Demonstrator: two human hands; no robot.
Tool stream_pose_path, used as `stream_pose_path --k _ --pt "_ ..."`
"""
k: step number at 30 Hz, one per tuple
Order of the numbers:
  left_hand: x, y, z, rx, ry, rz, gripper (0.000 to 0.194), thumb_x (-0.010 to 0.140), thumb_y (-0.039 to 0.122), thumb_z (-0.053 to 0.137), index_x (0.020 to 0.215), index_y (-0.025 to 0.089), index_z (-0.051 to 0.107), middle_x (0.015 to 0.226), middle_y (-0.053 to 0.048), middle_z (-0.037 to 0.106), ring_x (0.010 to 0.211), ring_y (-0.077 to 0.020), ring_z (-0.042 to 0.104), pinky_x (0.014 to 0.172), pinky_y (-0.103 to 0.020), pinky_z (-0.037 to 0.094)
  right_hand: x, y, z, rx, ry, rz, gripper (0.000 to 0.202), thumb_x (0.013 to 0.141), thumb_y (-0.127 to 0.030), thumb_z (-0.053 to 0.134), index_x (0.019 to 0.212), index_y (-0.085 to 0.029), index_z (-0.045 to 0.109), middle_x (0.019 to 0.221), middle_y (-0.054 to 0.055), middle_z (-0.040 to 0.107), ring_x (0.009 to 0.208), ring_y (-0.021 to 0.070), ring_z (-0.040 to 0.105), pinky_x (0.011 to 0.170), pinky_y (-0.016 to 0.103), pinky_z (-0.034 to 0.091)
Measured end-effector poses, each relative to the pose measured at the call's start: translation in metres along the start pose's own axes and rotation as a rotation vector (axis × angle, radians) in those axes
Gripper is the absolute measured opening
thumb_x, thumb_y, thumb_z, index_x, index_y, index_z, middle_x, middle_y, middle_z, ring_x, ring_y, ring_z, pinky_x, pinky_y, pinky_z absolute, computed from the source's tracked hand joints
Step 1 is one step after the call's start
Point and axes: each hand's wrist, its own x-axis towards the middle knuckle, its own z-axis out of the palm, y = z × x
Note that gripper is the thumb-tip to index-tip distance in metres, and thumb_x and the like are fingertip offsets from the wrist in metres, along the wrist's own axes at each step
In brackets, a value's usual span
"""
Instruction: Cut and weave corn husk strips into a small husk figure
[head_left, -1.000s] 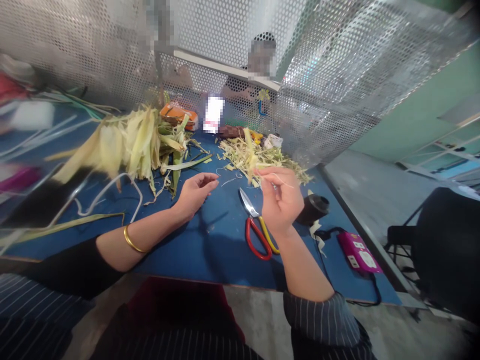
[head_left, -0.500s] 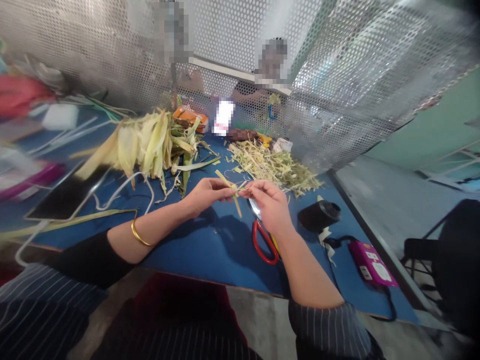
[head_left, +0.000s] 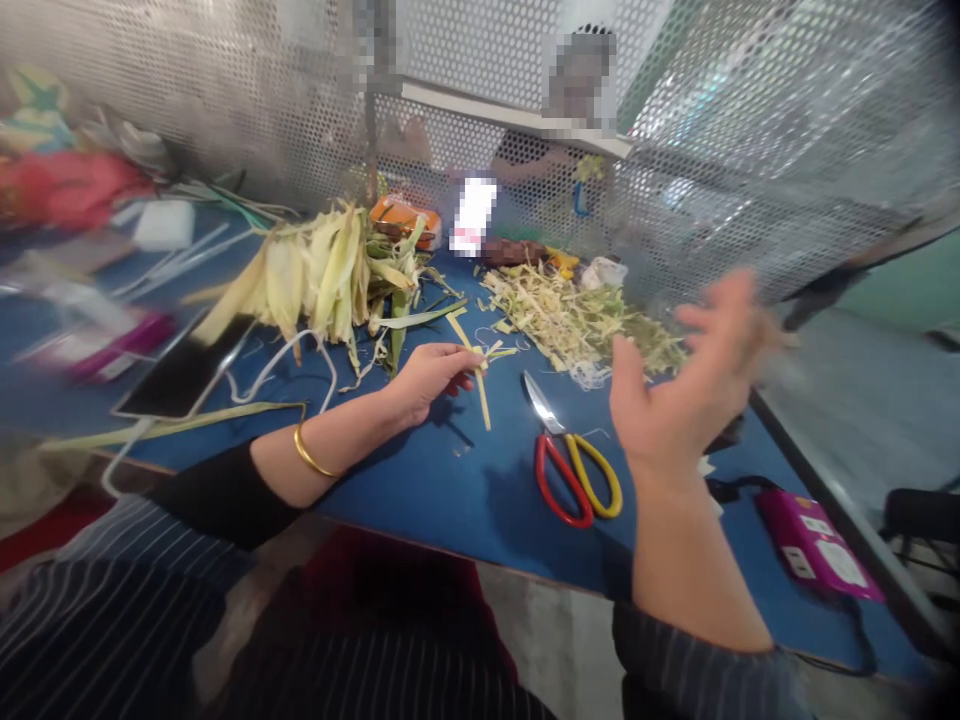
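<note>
Between thumb and fingers, my left hand point(head_left: 439, 380) pinches a small piece of pale husk strips point(head_left: 484, 400) crossed and tied together, just above the blue table point(head_left: 450, 490). My right hand point(head_left: 682, 400) is raised at the right with its fingers spread and blurred; nothing shows in it. Scissors with one red and one yellow handle point(head_left: 564, 480) lie on the table between my hands, blades pointing away. Beyond them is a heap of shredded husk point(head_left: 570, 320). A bundle of whole corn husks point(head_left: 322, 270) lies behind my left hand.
A black tablet point(head_left: 187, 370) with a white cable lies at the left. Toward the back stand a lit phone point(head_left: 474, 215) and an orange packet point(head_left: 405, 220) before a perforated metal screen point(head_left: 480, 110). A purple power strip point(head_left: 817, 545) sits at the right edge.
My right hand has let go of the husk piece and moved up and right, opening its fingers and uncovering the scissors. My left hand still holds the piece. The view has shifted slightly.
</note>
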Motion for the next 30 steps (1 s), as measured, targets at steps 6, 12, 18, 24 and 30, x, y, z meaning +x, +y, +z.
stream_pose_path --k 6,12,18,24,30 --pt "0.003 0.003 -0.005 -0.043 0.090 -0.037 0.019 0.067 0.032 0.068 0.070 0.014 0.065 0.075 -0.005 0.063 0.053 -0.0061 0.050 0.045 -0.022 0.030 -0.023 -0.007 0.002 -0.434 -0.880 0.137 0.022 0.081 -0.041 0.051 0.086 -0.019 0.056 0.083 0.008 0.065 0.074 0.0248 0.064 0.056 0.031 0.037" --pt "0.007 0.005 -0.011 -0.058 0.165 -0.010 0.014 0.065 0.029 0.067 0.069 0.015 0.068 0.069 -0.003 0.061 0.052 -0.0063 0.047 0.045 -0.022 0.030 -0.030 -0.006 0.006 -0.517 -0.953 0.141 0.025 0.080 -0.029 0.047 0.101 -0.018 0.053 0.086 0.009 0.063 0.077 0.0255 0.064 0.052 0.029 0.028" --pt "0.015 0.005 -0.019 0.006 0.243 0.054 0.012 0.064 0.024 0.066 0.058 0.015 0.061 0.058 0.000 0.052 0.048 -0.0058 0.040 0.045 -0.023 0.026 -0.051 0.000 0.003 -0.486 -0.890 0.158 0.041 0.079 -0.034 0.048 0.118 -0.022 0.051 0.096 0.009 0.060 0.076 0.0244 0.063 0.053 0.028 0.029" --pt "0.018 0.011 -0.028 0.138 0.110 -0.004 0.016 0.065 0.030 0.070 0.067 0.015 0.066 0.063 -0.001 0.053 0.051 -0.0063 0.042 0.045 -0.022 0.025 -0.064 0.001 0.006 -0.420 -0.771 0.251 0.048 0.077 -0.031 0.052 0.122 -0.014 0.052 0.099 0.013 0.062 0.082 0.0251 0.063 0.067 0.030 0.040" --pt "0.010 0.026 -0.029 0.080 -0.014 -0.040 0.016 0.067 0.031 0.070 0.072 0.016 0.071 0.072 -0.004 0.058 0.056 -0.0077 0.046 0.046 -0.021 0.030 -0.072 0.023 0.004 -0.113 -0.654 0.483 0.056 0.072 -0.023 0.057 0.127 -0.014 0.051 0.107 0.013 0.065 0.094 0.0253 0.063 0.081 0.034 0.044"
